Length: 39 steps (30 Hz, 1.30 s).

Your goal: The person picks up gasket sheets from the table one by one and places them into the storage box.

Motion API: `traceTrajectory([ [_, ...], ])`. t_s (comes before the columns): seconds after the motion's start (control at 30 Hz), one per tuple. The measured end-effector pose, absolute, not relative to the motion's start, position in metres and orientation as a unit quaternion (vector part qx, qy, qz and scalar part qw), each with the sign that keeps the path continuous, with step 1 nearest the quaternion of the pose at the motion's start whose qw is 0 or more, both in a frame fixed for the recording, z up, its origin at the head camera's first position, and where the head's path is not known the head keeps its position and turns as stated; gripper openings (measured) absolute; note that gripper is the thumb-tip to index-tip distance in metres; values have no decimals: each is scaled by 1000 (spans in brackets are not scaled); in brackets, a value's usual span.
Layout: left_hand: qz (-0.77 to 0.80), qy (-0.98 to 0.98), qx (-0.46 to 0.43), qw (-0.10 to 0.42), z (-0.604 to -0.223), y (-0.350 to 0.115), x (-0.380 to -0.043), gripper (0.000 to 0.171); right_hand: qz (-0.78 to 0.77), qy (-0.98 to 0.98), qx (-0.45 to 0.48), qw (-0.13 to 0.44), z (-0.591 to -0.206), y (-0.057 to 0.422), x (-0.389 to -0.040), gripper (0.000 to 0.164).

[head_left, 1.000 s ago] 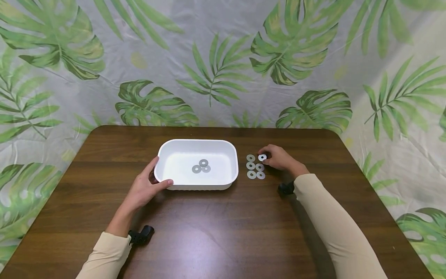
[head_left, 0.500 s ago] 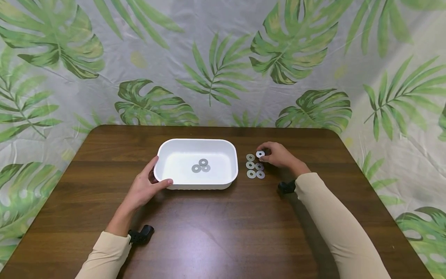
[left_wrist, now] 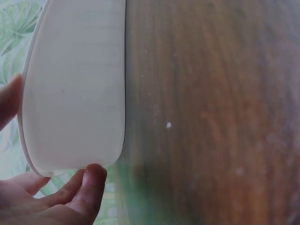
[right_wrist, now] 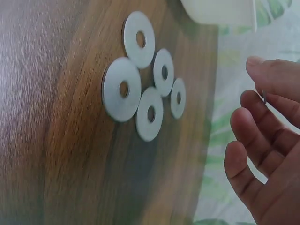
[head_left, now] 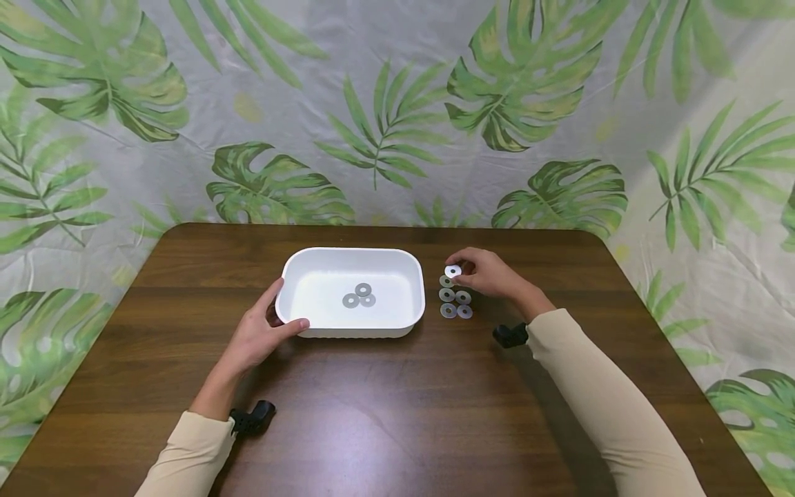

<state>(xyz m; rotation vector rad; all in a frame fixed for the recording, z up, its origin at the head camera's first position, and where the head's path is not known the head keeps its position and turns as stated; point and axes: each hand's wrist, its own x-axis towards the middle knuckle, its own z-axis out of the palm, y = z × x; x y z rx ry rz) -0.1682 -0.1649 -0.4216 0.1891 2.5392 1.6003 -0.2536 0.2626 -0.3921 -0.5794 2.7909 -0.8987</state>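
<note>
A white rectangular tub (head_left: 350, 333) stands on the table. My left hand (head_left: 251, 338) grips its left end, the thumb over the rim near the front corner; in the left wrist view the fingertips press against the end wall of the tub (left_wrist: 75, 93). Three flat metal washers (head_left: 358, 290) lie inside, close together. To the right of the tub my right hand (head_left: 491, 274) pinches one washer (head_left: 448, 271) between thumb and fingers, held above the table. Several more washers (head_left: 443, 311) lie flat below it in two columns, seen larger in the right wrist view as grey washers (right_wrist: 111, 89).
The brown wooden table (head_left: 385, 414) has rounded far corners. A leaf-patterned cloth (head_left: 397, 103) hangs right behind its far edge. A black wrist camera (head_left: 253, 418) sits on the left wrist, another camera (head_left: 511, 336) on the right.
My right hand has lifted the washer and carried it left and slightly away, from the right column to above the left column's far washer. The left hand and the tub have stayed put.
</note>
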Motion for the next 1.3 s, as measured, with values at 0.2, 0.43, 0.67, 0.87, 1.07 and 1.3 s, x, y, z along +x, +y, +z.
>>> traceTrajectory([
  [0.2, 526, 846, 59, 67, -422, -165, -168, 96, -309, 921, -231, 60, -387, 252, -247, 37],
  [0.43, 523, 847, 57, 72, -421, -164, -168, 97, -313, 910, -268, 55, -376, 237, -240, 36],
  [0.67, 529, 844, 61, 70, -421, -164, -168, 96, -298, 907, -293, 58, -365, 216, -234, 35],
  [0.87, 538, 837, 66, 67, -421, -164, -168, 94, -299, 898, -316, 63, -358, 198, -233, 33],
  [1.07, 543, 834, 70, 62, -422, -164, -168, 94, -287, 895, -333, 74, -358, 175, -237, 32],
  [1.3, 539, 837, 71, 63, -422, -163, -168, 94, -303, 883, -349, 84, -366, 158, -244, 33],
])
